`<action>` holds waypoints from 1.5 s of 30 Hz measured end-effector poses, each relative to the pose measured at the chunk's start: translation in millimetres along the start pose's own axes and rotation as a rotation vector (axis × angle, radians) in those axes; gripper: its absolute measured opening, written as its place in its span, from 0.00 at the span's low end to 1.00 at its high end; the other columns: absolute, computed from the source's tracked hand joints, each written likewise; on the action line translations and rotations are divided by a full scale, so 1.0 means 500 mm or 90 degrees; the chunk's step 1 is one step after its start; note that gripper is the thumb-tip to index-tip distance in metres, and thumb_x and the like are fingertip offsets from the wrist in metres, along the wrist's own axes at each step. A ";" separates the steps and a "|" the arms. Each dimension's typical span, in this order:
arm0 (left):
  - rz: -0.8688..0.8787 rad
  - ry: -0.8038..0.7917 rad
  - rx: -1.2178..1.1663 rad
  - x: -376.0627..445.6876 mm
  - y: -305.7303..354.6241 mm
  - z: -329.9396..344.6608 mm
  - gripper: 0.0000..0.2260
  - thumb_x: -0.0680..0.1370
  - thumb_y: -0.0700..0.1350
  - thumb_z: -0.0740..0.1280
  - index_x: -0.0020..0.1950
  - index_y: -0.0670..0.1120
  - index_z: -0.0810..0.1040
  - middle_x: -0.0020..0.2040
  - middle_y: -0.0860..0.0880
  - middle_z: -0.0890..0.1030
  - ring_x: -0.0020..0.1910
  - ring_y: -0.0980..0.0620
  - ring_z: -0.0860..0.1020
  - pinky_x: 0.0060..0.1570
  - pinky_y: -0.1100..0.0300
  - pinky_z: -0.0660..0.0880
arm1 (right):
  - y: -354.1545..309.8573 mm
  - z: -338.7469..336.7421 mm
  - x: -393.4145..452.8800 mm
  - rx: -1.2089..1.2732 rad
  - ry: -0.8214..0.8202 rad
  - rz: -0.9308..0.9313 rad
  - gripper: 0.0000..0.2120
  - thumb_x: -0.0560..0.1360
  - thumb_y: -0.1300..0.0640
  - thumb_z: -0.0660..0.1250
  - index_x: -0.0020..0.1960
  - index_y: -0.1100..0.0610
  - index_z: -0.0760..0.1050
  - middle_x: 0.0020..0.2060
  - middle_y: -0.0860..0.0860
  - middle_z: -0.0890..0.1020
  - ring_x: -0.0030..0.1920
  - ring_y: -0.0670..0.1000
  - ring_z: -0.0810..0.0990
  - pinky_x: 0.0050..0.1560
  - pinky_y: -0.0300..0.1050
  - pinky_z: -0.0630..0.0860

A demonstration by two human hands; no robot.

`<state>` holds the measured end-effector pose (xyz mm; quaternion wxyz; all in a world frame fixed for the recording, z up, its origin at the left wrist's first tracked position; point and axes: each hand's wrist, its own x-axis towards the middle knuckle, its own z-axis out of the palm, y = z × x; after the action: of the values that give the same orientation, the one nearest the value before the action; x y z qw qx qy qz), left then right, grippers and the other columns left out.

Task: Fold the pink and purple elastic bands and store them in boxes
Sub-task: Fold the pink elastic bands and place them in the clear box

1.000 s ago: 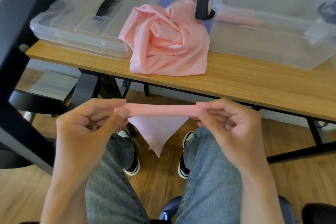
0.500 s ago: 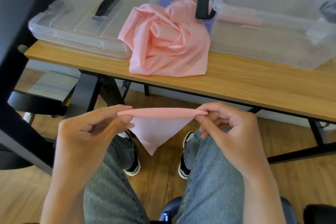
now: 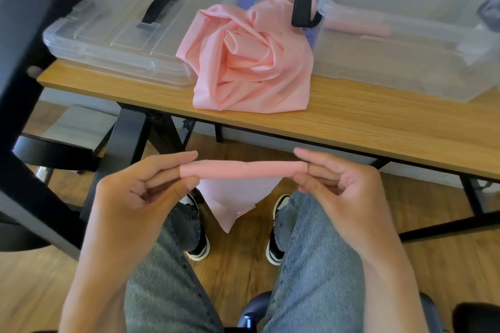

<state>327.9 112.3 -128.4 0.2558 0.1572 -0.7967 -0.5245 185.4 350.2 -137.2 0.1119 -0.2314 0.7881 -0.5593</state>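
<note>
two hands (image 3: 135, 197) (image 3: 341, 192) pinch one pink band (image 3: 243, 169)

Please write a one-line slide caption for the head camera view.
Left hand and right hand roll a pink band above the lap, before a table holding crumpled pink bands.

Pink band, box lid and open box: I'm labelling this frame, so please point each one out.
pink band (image 3: 243, 169), head view, middle of the rolled edge.
box lid (image 3: 159, 7), head view, its black handle.
open box (image 3: 405, 67), head view, front wall.
</note>
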 end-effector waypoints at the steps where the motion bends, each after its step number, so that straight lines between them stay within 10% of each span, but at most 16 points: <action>1: 0.001 -0.001 0.015 0.001 -0.001 0.000 0.18 0.71 0.40 0.73 0.58 0.55 0.82 0.51 0.64 0.85 0.49 0.61 0.85 0.49 0.72 0.79 | 0.001 0.001 0.001 -0.023 0.002 -0.004 0.18 0.76 0.60 0.75 0.61 0.43 0.82 0.48 0.38 0.88 0.46 0.42 0.87 0.53 0.42 0.83; 16: -0.020 0.050 -0.086 -0.009 -0.007 0.008 0.11 0.72 0.43 0.74 0.53 0.46 0.85 0.46 0.52 0.88 0.44 0.49 0.88 0.45 0.53 0.85 | -0.009 0.007 -0.006 0.085 0.028 -0.026 0.09 0.75 0.59 0.75 0.55 0.55 0.85 0.45 0.50 0.89 0.47 0.53 0.89 0.50 0.58 0.85; 23: -0.014 0.007 -0.037 -0.005 -0.006 0.007 0.21 0.70 0.38 0.74 0.62 0.52 0.81 0.52 0.60 0.87 0.48 0.59 0.86 0.48 0.69 0.81 | 0.001 0.002 -0.005 0.046 0.022 0.005 0.23 0.76 0.62 0.74 0.67 0.45 0.78 0.50 0.41 0.88 0.47 0.45 0.88 0.53 0.40 0.83; 34: 0.030 0.093 0.007 -0.008 -0.005 0.009 0.13 0.74 0.40 0.75 0.58 0.46 0.85 0.46 0.54 0.88 0.44 0.53 0.87 0.45 0.58 0.84 | -0.013 0.012 -0.008 -0.038 0.037 -0.109 0.07 0.79 0.60 0.71 0.54 0.51 0.83 0.36 0.47 0.86 0.39 0.50 0.87 0.43 0.50 0.83; 45: -0.001 0.068 -0.048 -0.001 0.027 0.009 0.16 0.73 0.42 0.73 0.61 0.50 0.82 0.51 0.60 0.87 0.47 0.58 0.86 0.47 0.69 0.81 | -0.016 0.015 -0.006 0.090 0.051 -0.051 0.12 0.77 0.59 0.73 0.60 0.50 0.83 0.49 0.46 0.89 0.48 0.51 0.89 0.52 0.58 0.85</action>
<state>325.9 121.6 -117.5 0.3029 0.1758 -0.7615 -0.5454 193.3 343.3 -132.9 0.0740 -0.2314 0.7408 -0.6263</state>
